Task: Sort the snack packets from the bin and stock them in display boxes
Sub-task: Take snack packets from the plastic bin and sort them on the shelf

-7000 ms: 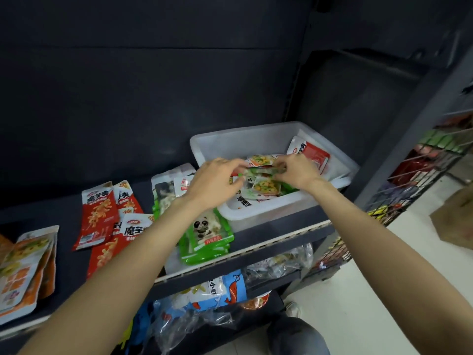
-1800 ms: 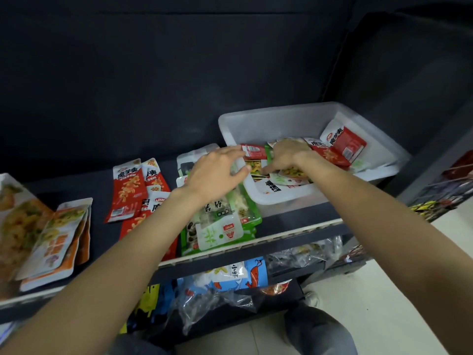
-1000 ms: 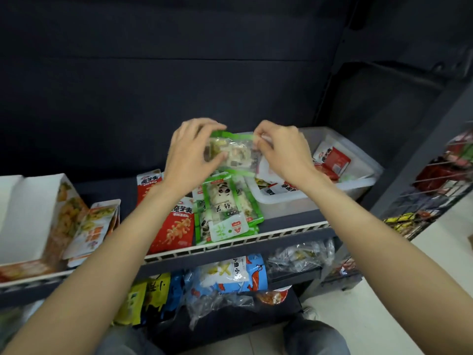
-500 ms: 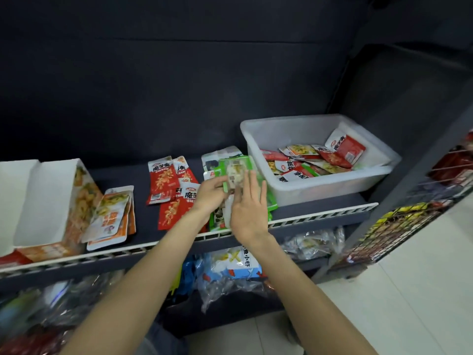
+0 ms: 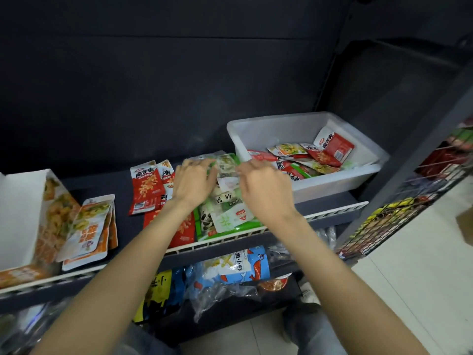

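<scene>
Left hand (image 5: 193, 184) and right hand (image 5: 263, 187) over green packet pile (image 5: 225, 213) at shelf front edge; grip unclear. Packets judged light, limp, slick; pinch sealed edges.

Dim shelving, bright goods, soft edges

Light falls from above and in front, so the white bin (image 5: 304, 129) and the pale floor (image 5: 422, 278) glow while the back wall (image 5: 153, 85) stays nearly black. The left hand (image 5: 193, 183) and right hand (image 5: 263, 190) are smeared by motion, fingertips least clear. Packets in the bin shine with a little glare. The wide lens bends the shelf (image 5: 332, 210) rail and stretches the forearms toward the lower corners, where everything goes soft and murky.
</scene>
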